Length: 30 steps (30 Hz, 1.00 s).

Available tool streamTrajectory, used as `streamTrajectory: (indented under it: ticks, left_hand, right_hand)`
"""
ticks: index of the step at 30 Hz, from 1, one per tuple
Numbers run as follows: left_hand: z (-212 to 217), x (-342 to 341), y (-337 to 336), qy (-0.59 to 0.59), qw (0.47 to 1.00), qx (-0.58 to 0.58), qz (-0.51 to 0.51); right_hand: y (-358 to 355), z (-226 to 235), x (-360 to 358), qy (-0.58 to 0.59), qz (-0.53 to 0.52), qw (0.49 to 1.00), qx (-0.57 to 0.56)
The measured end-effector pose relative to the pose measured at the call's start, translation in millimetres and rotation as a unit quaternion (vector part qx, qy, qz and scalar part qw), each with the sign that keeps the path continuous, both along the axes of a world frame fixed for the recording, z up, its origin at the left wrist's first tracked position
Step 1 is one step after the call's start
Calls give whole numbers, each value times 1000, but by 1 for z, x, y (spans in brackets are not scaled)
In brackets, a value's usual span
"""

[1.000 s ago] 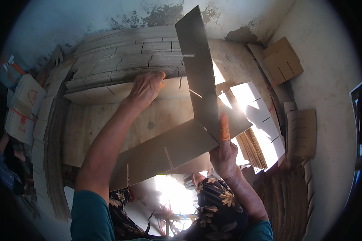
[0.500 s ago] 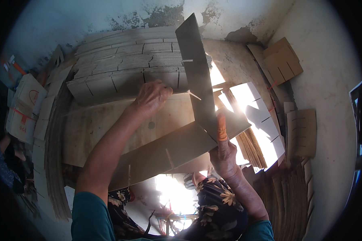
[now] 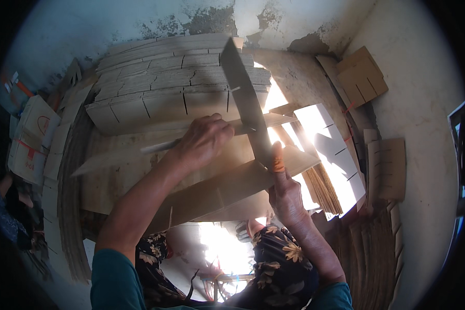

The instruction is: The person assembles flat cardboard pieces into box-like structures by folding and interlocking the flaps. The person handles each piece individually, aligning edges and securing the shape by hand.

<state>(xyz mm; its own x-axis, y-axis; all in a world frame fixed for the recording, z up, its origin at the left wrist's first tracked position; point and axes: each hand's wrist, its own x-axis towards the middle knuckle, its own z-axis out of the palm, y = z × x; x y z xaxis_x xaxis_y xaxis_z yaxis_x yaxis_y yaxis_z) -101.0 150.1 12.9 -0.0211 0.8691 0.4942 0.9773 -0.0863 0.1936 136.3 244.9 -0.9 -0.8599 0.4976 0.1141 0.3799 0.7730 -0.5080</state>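
My left hand (image 3: 205,139) is closed on a slotted cardboard strip (image 3: 279,120), which runs left past my wrist and right across an upright strip. That upright grey cardboard strip (image 3: 245,98) has a pale slot and meets a long lower cardboard strip (image 3: 217,190) crosswise. At their crossing my right hand (image 3: 285,199) grips the lower strip, its thumb, in an orange finger cover (image 3: 278,156), pressed against the cardboard. My right fingers are partly hidden beneath. Where the left hand's strip crosses the upright one, the exact fit of the slots cannot be made out.
Stacked slotted cardboard strips (image 3: 165,106) stand at the back of the wooden board (image 3: 101,191). A sunlit white slotted stack (image 3: 341,150) lies at right, with brown cardboard pieces (image 3: 390,168) beyond. More cardboard (image 3: 72,206) lines the left, near a white carton (image 3: 32,137).
My left hand has moved right and a little nearer, and its strip now shows across the upright one. The joined strips have tipped and shifted slightly in my right hand.
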Motion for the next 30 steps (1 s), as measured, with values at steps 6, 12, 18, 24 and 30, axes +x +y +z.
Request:
streamTrajectory:
  ticks: [6,12,18,24,30]
  left_hand:
    - [-5,3,-10,-8,999,-1,33]
    - [-3,14,-8,-75,997,13,11]
    - [32,23,-10,-182,980,-62,44]
    - [57,-50,6,-237,951,-77,182]
    - [-19,-78,33,146,955,-11,259]
  right_hand:
    - [0,1,5,54,46,997,22]
    - [0,0,-2,50,30,998,-10]
    - [4,1,-5,-10,0,999,-47]
    - [4,-1,6,79,4,996,-43]
    - [-1,3,6,87,62,994,-15]
